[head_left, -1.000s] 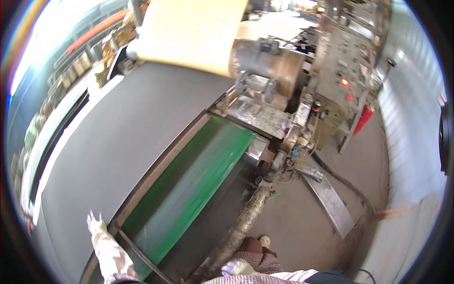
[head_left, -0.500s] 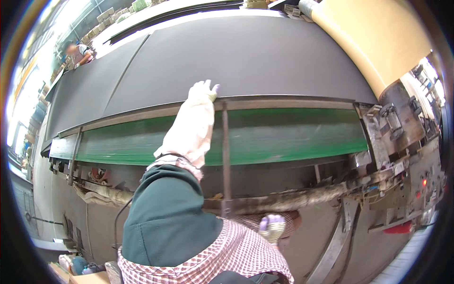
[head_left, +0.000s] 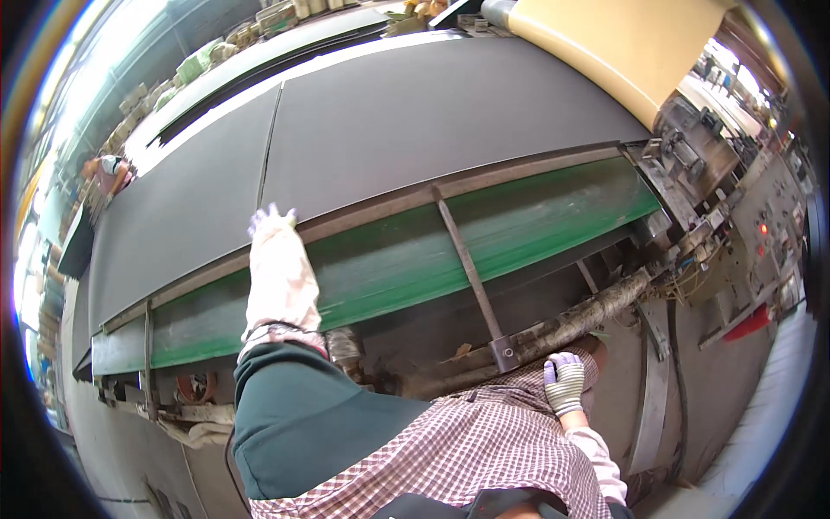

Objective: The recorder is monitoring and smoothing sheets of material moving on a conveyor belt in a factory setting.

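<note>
My left hand (head_left: 275, 220), in a pale glove with lilac fingertips, reaches to the near edge of a wide dark grey sheet (head_left: 432, 121). Its fingers are spread, holding nothing, beside the narrow gap where this sheet meets a second dark grey sheet (head_left: 186, 199). I cannot tell how firmly the fingers touch the surface. Down at the right, my right hand (head_left: 566, 383), in a striped glove with lilac fingertips, rests by my knee on the checked apron (head_left: 484, 432). Its fingers lie extended, with the thumb a little apart, and nothing shows in it.
A green belt (head_left: 415, 259) runs below the sheets' near edge, crossed by a metal bar (head_left: 467, 264). A tan sheet (head_left: 605, 52) hangs over a roller at the far right. Machinery with a control panel (head_left: 761, 216) stands right. Another person (head_left: 111, 177) works at far left.
My left hand has moved left along the sheet's near edge to the gap. The view has turned and shifted. My right hand, blurred before, shows clearly by the knee.
</note>
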{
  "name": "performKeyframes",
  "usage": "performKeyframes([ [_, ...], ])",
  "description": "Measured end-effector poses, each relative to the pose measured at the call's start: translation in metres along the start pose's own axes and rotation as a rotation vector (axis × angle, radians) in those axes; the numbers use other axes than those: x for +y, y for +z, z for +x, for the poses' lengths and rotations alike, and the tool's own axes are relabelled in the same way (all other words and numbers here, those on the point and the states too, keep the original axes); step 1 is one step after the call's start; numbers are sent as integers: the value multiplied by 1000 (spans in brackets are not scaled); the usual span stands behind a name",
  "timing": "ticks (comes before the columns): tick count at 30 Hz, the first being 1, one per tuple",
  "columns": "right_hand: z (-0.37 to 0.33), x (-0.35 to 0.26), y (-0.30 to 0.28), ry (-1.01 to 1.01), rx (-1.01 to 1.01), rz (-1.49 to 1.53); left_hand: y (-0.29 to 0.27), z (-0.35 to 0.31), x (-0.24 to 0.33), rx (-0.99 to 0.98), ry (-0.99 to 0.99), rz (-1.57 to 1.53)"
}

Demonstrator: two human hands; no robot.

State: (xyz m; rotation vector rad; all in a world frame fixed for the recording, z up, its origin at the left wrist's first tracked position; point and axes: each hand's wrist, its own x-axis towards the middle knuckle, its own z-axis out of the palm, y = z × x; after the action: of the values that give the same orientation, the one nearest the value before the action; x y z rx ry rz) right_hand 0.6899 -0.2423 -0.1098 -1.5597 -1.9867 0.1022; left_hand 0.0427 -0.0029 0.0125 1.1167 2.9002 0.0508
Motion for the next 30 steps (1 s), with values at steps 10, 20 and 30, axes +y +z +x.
performKeyframes([
  [10, 5, 2, 1, 14, 28, 6, 8, -14, 68, -175, 223, -17],
  [20, 13, 19, -5, -26, 50, 104, -11, -82, 228, -158, 422, 131],
  [30, 16, 32, -12, -23, 35, 95, 13, -113, 347, -120, 677, -14],
])
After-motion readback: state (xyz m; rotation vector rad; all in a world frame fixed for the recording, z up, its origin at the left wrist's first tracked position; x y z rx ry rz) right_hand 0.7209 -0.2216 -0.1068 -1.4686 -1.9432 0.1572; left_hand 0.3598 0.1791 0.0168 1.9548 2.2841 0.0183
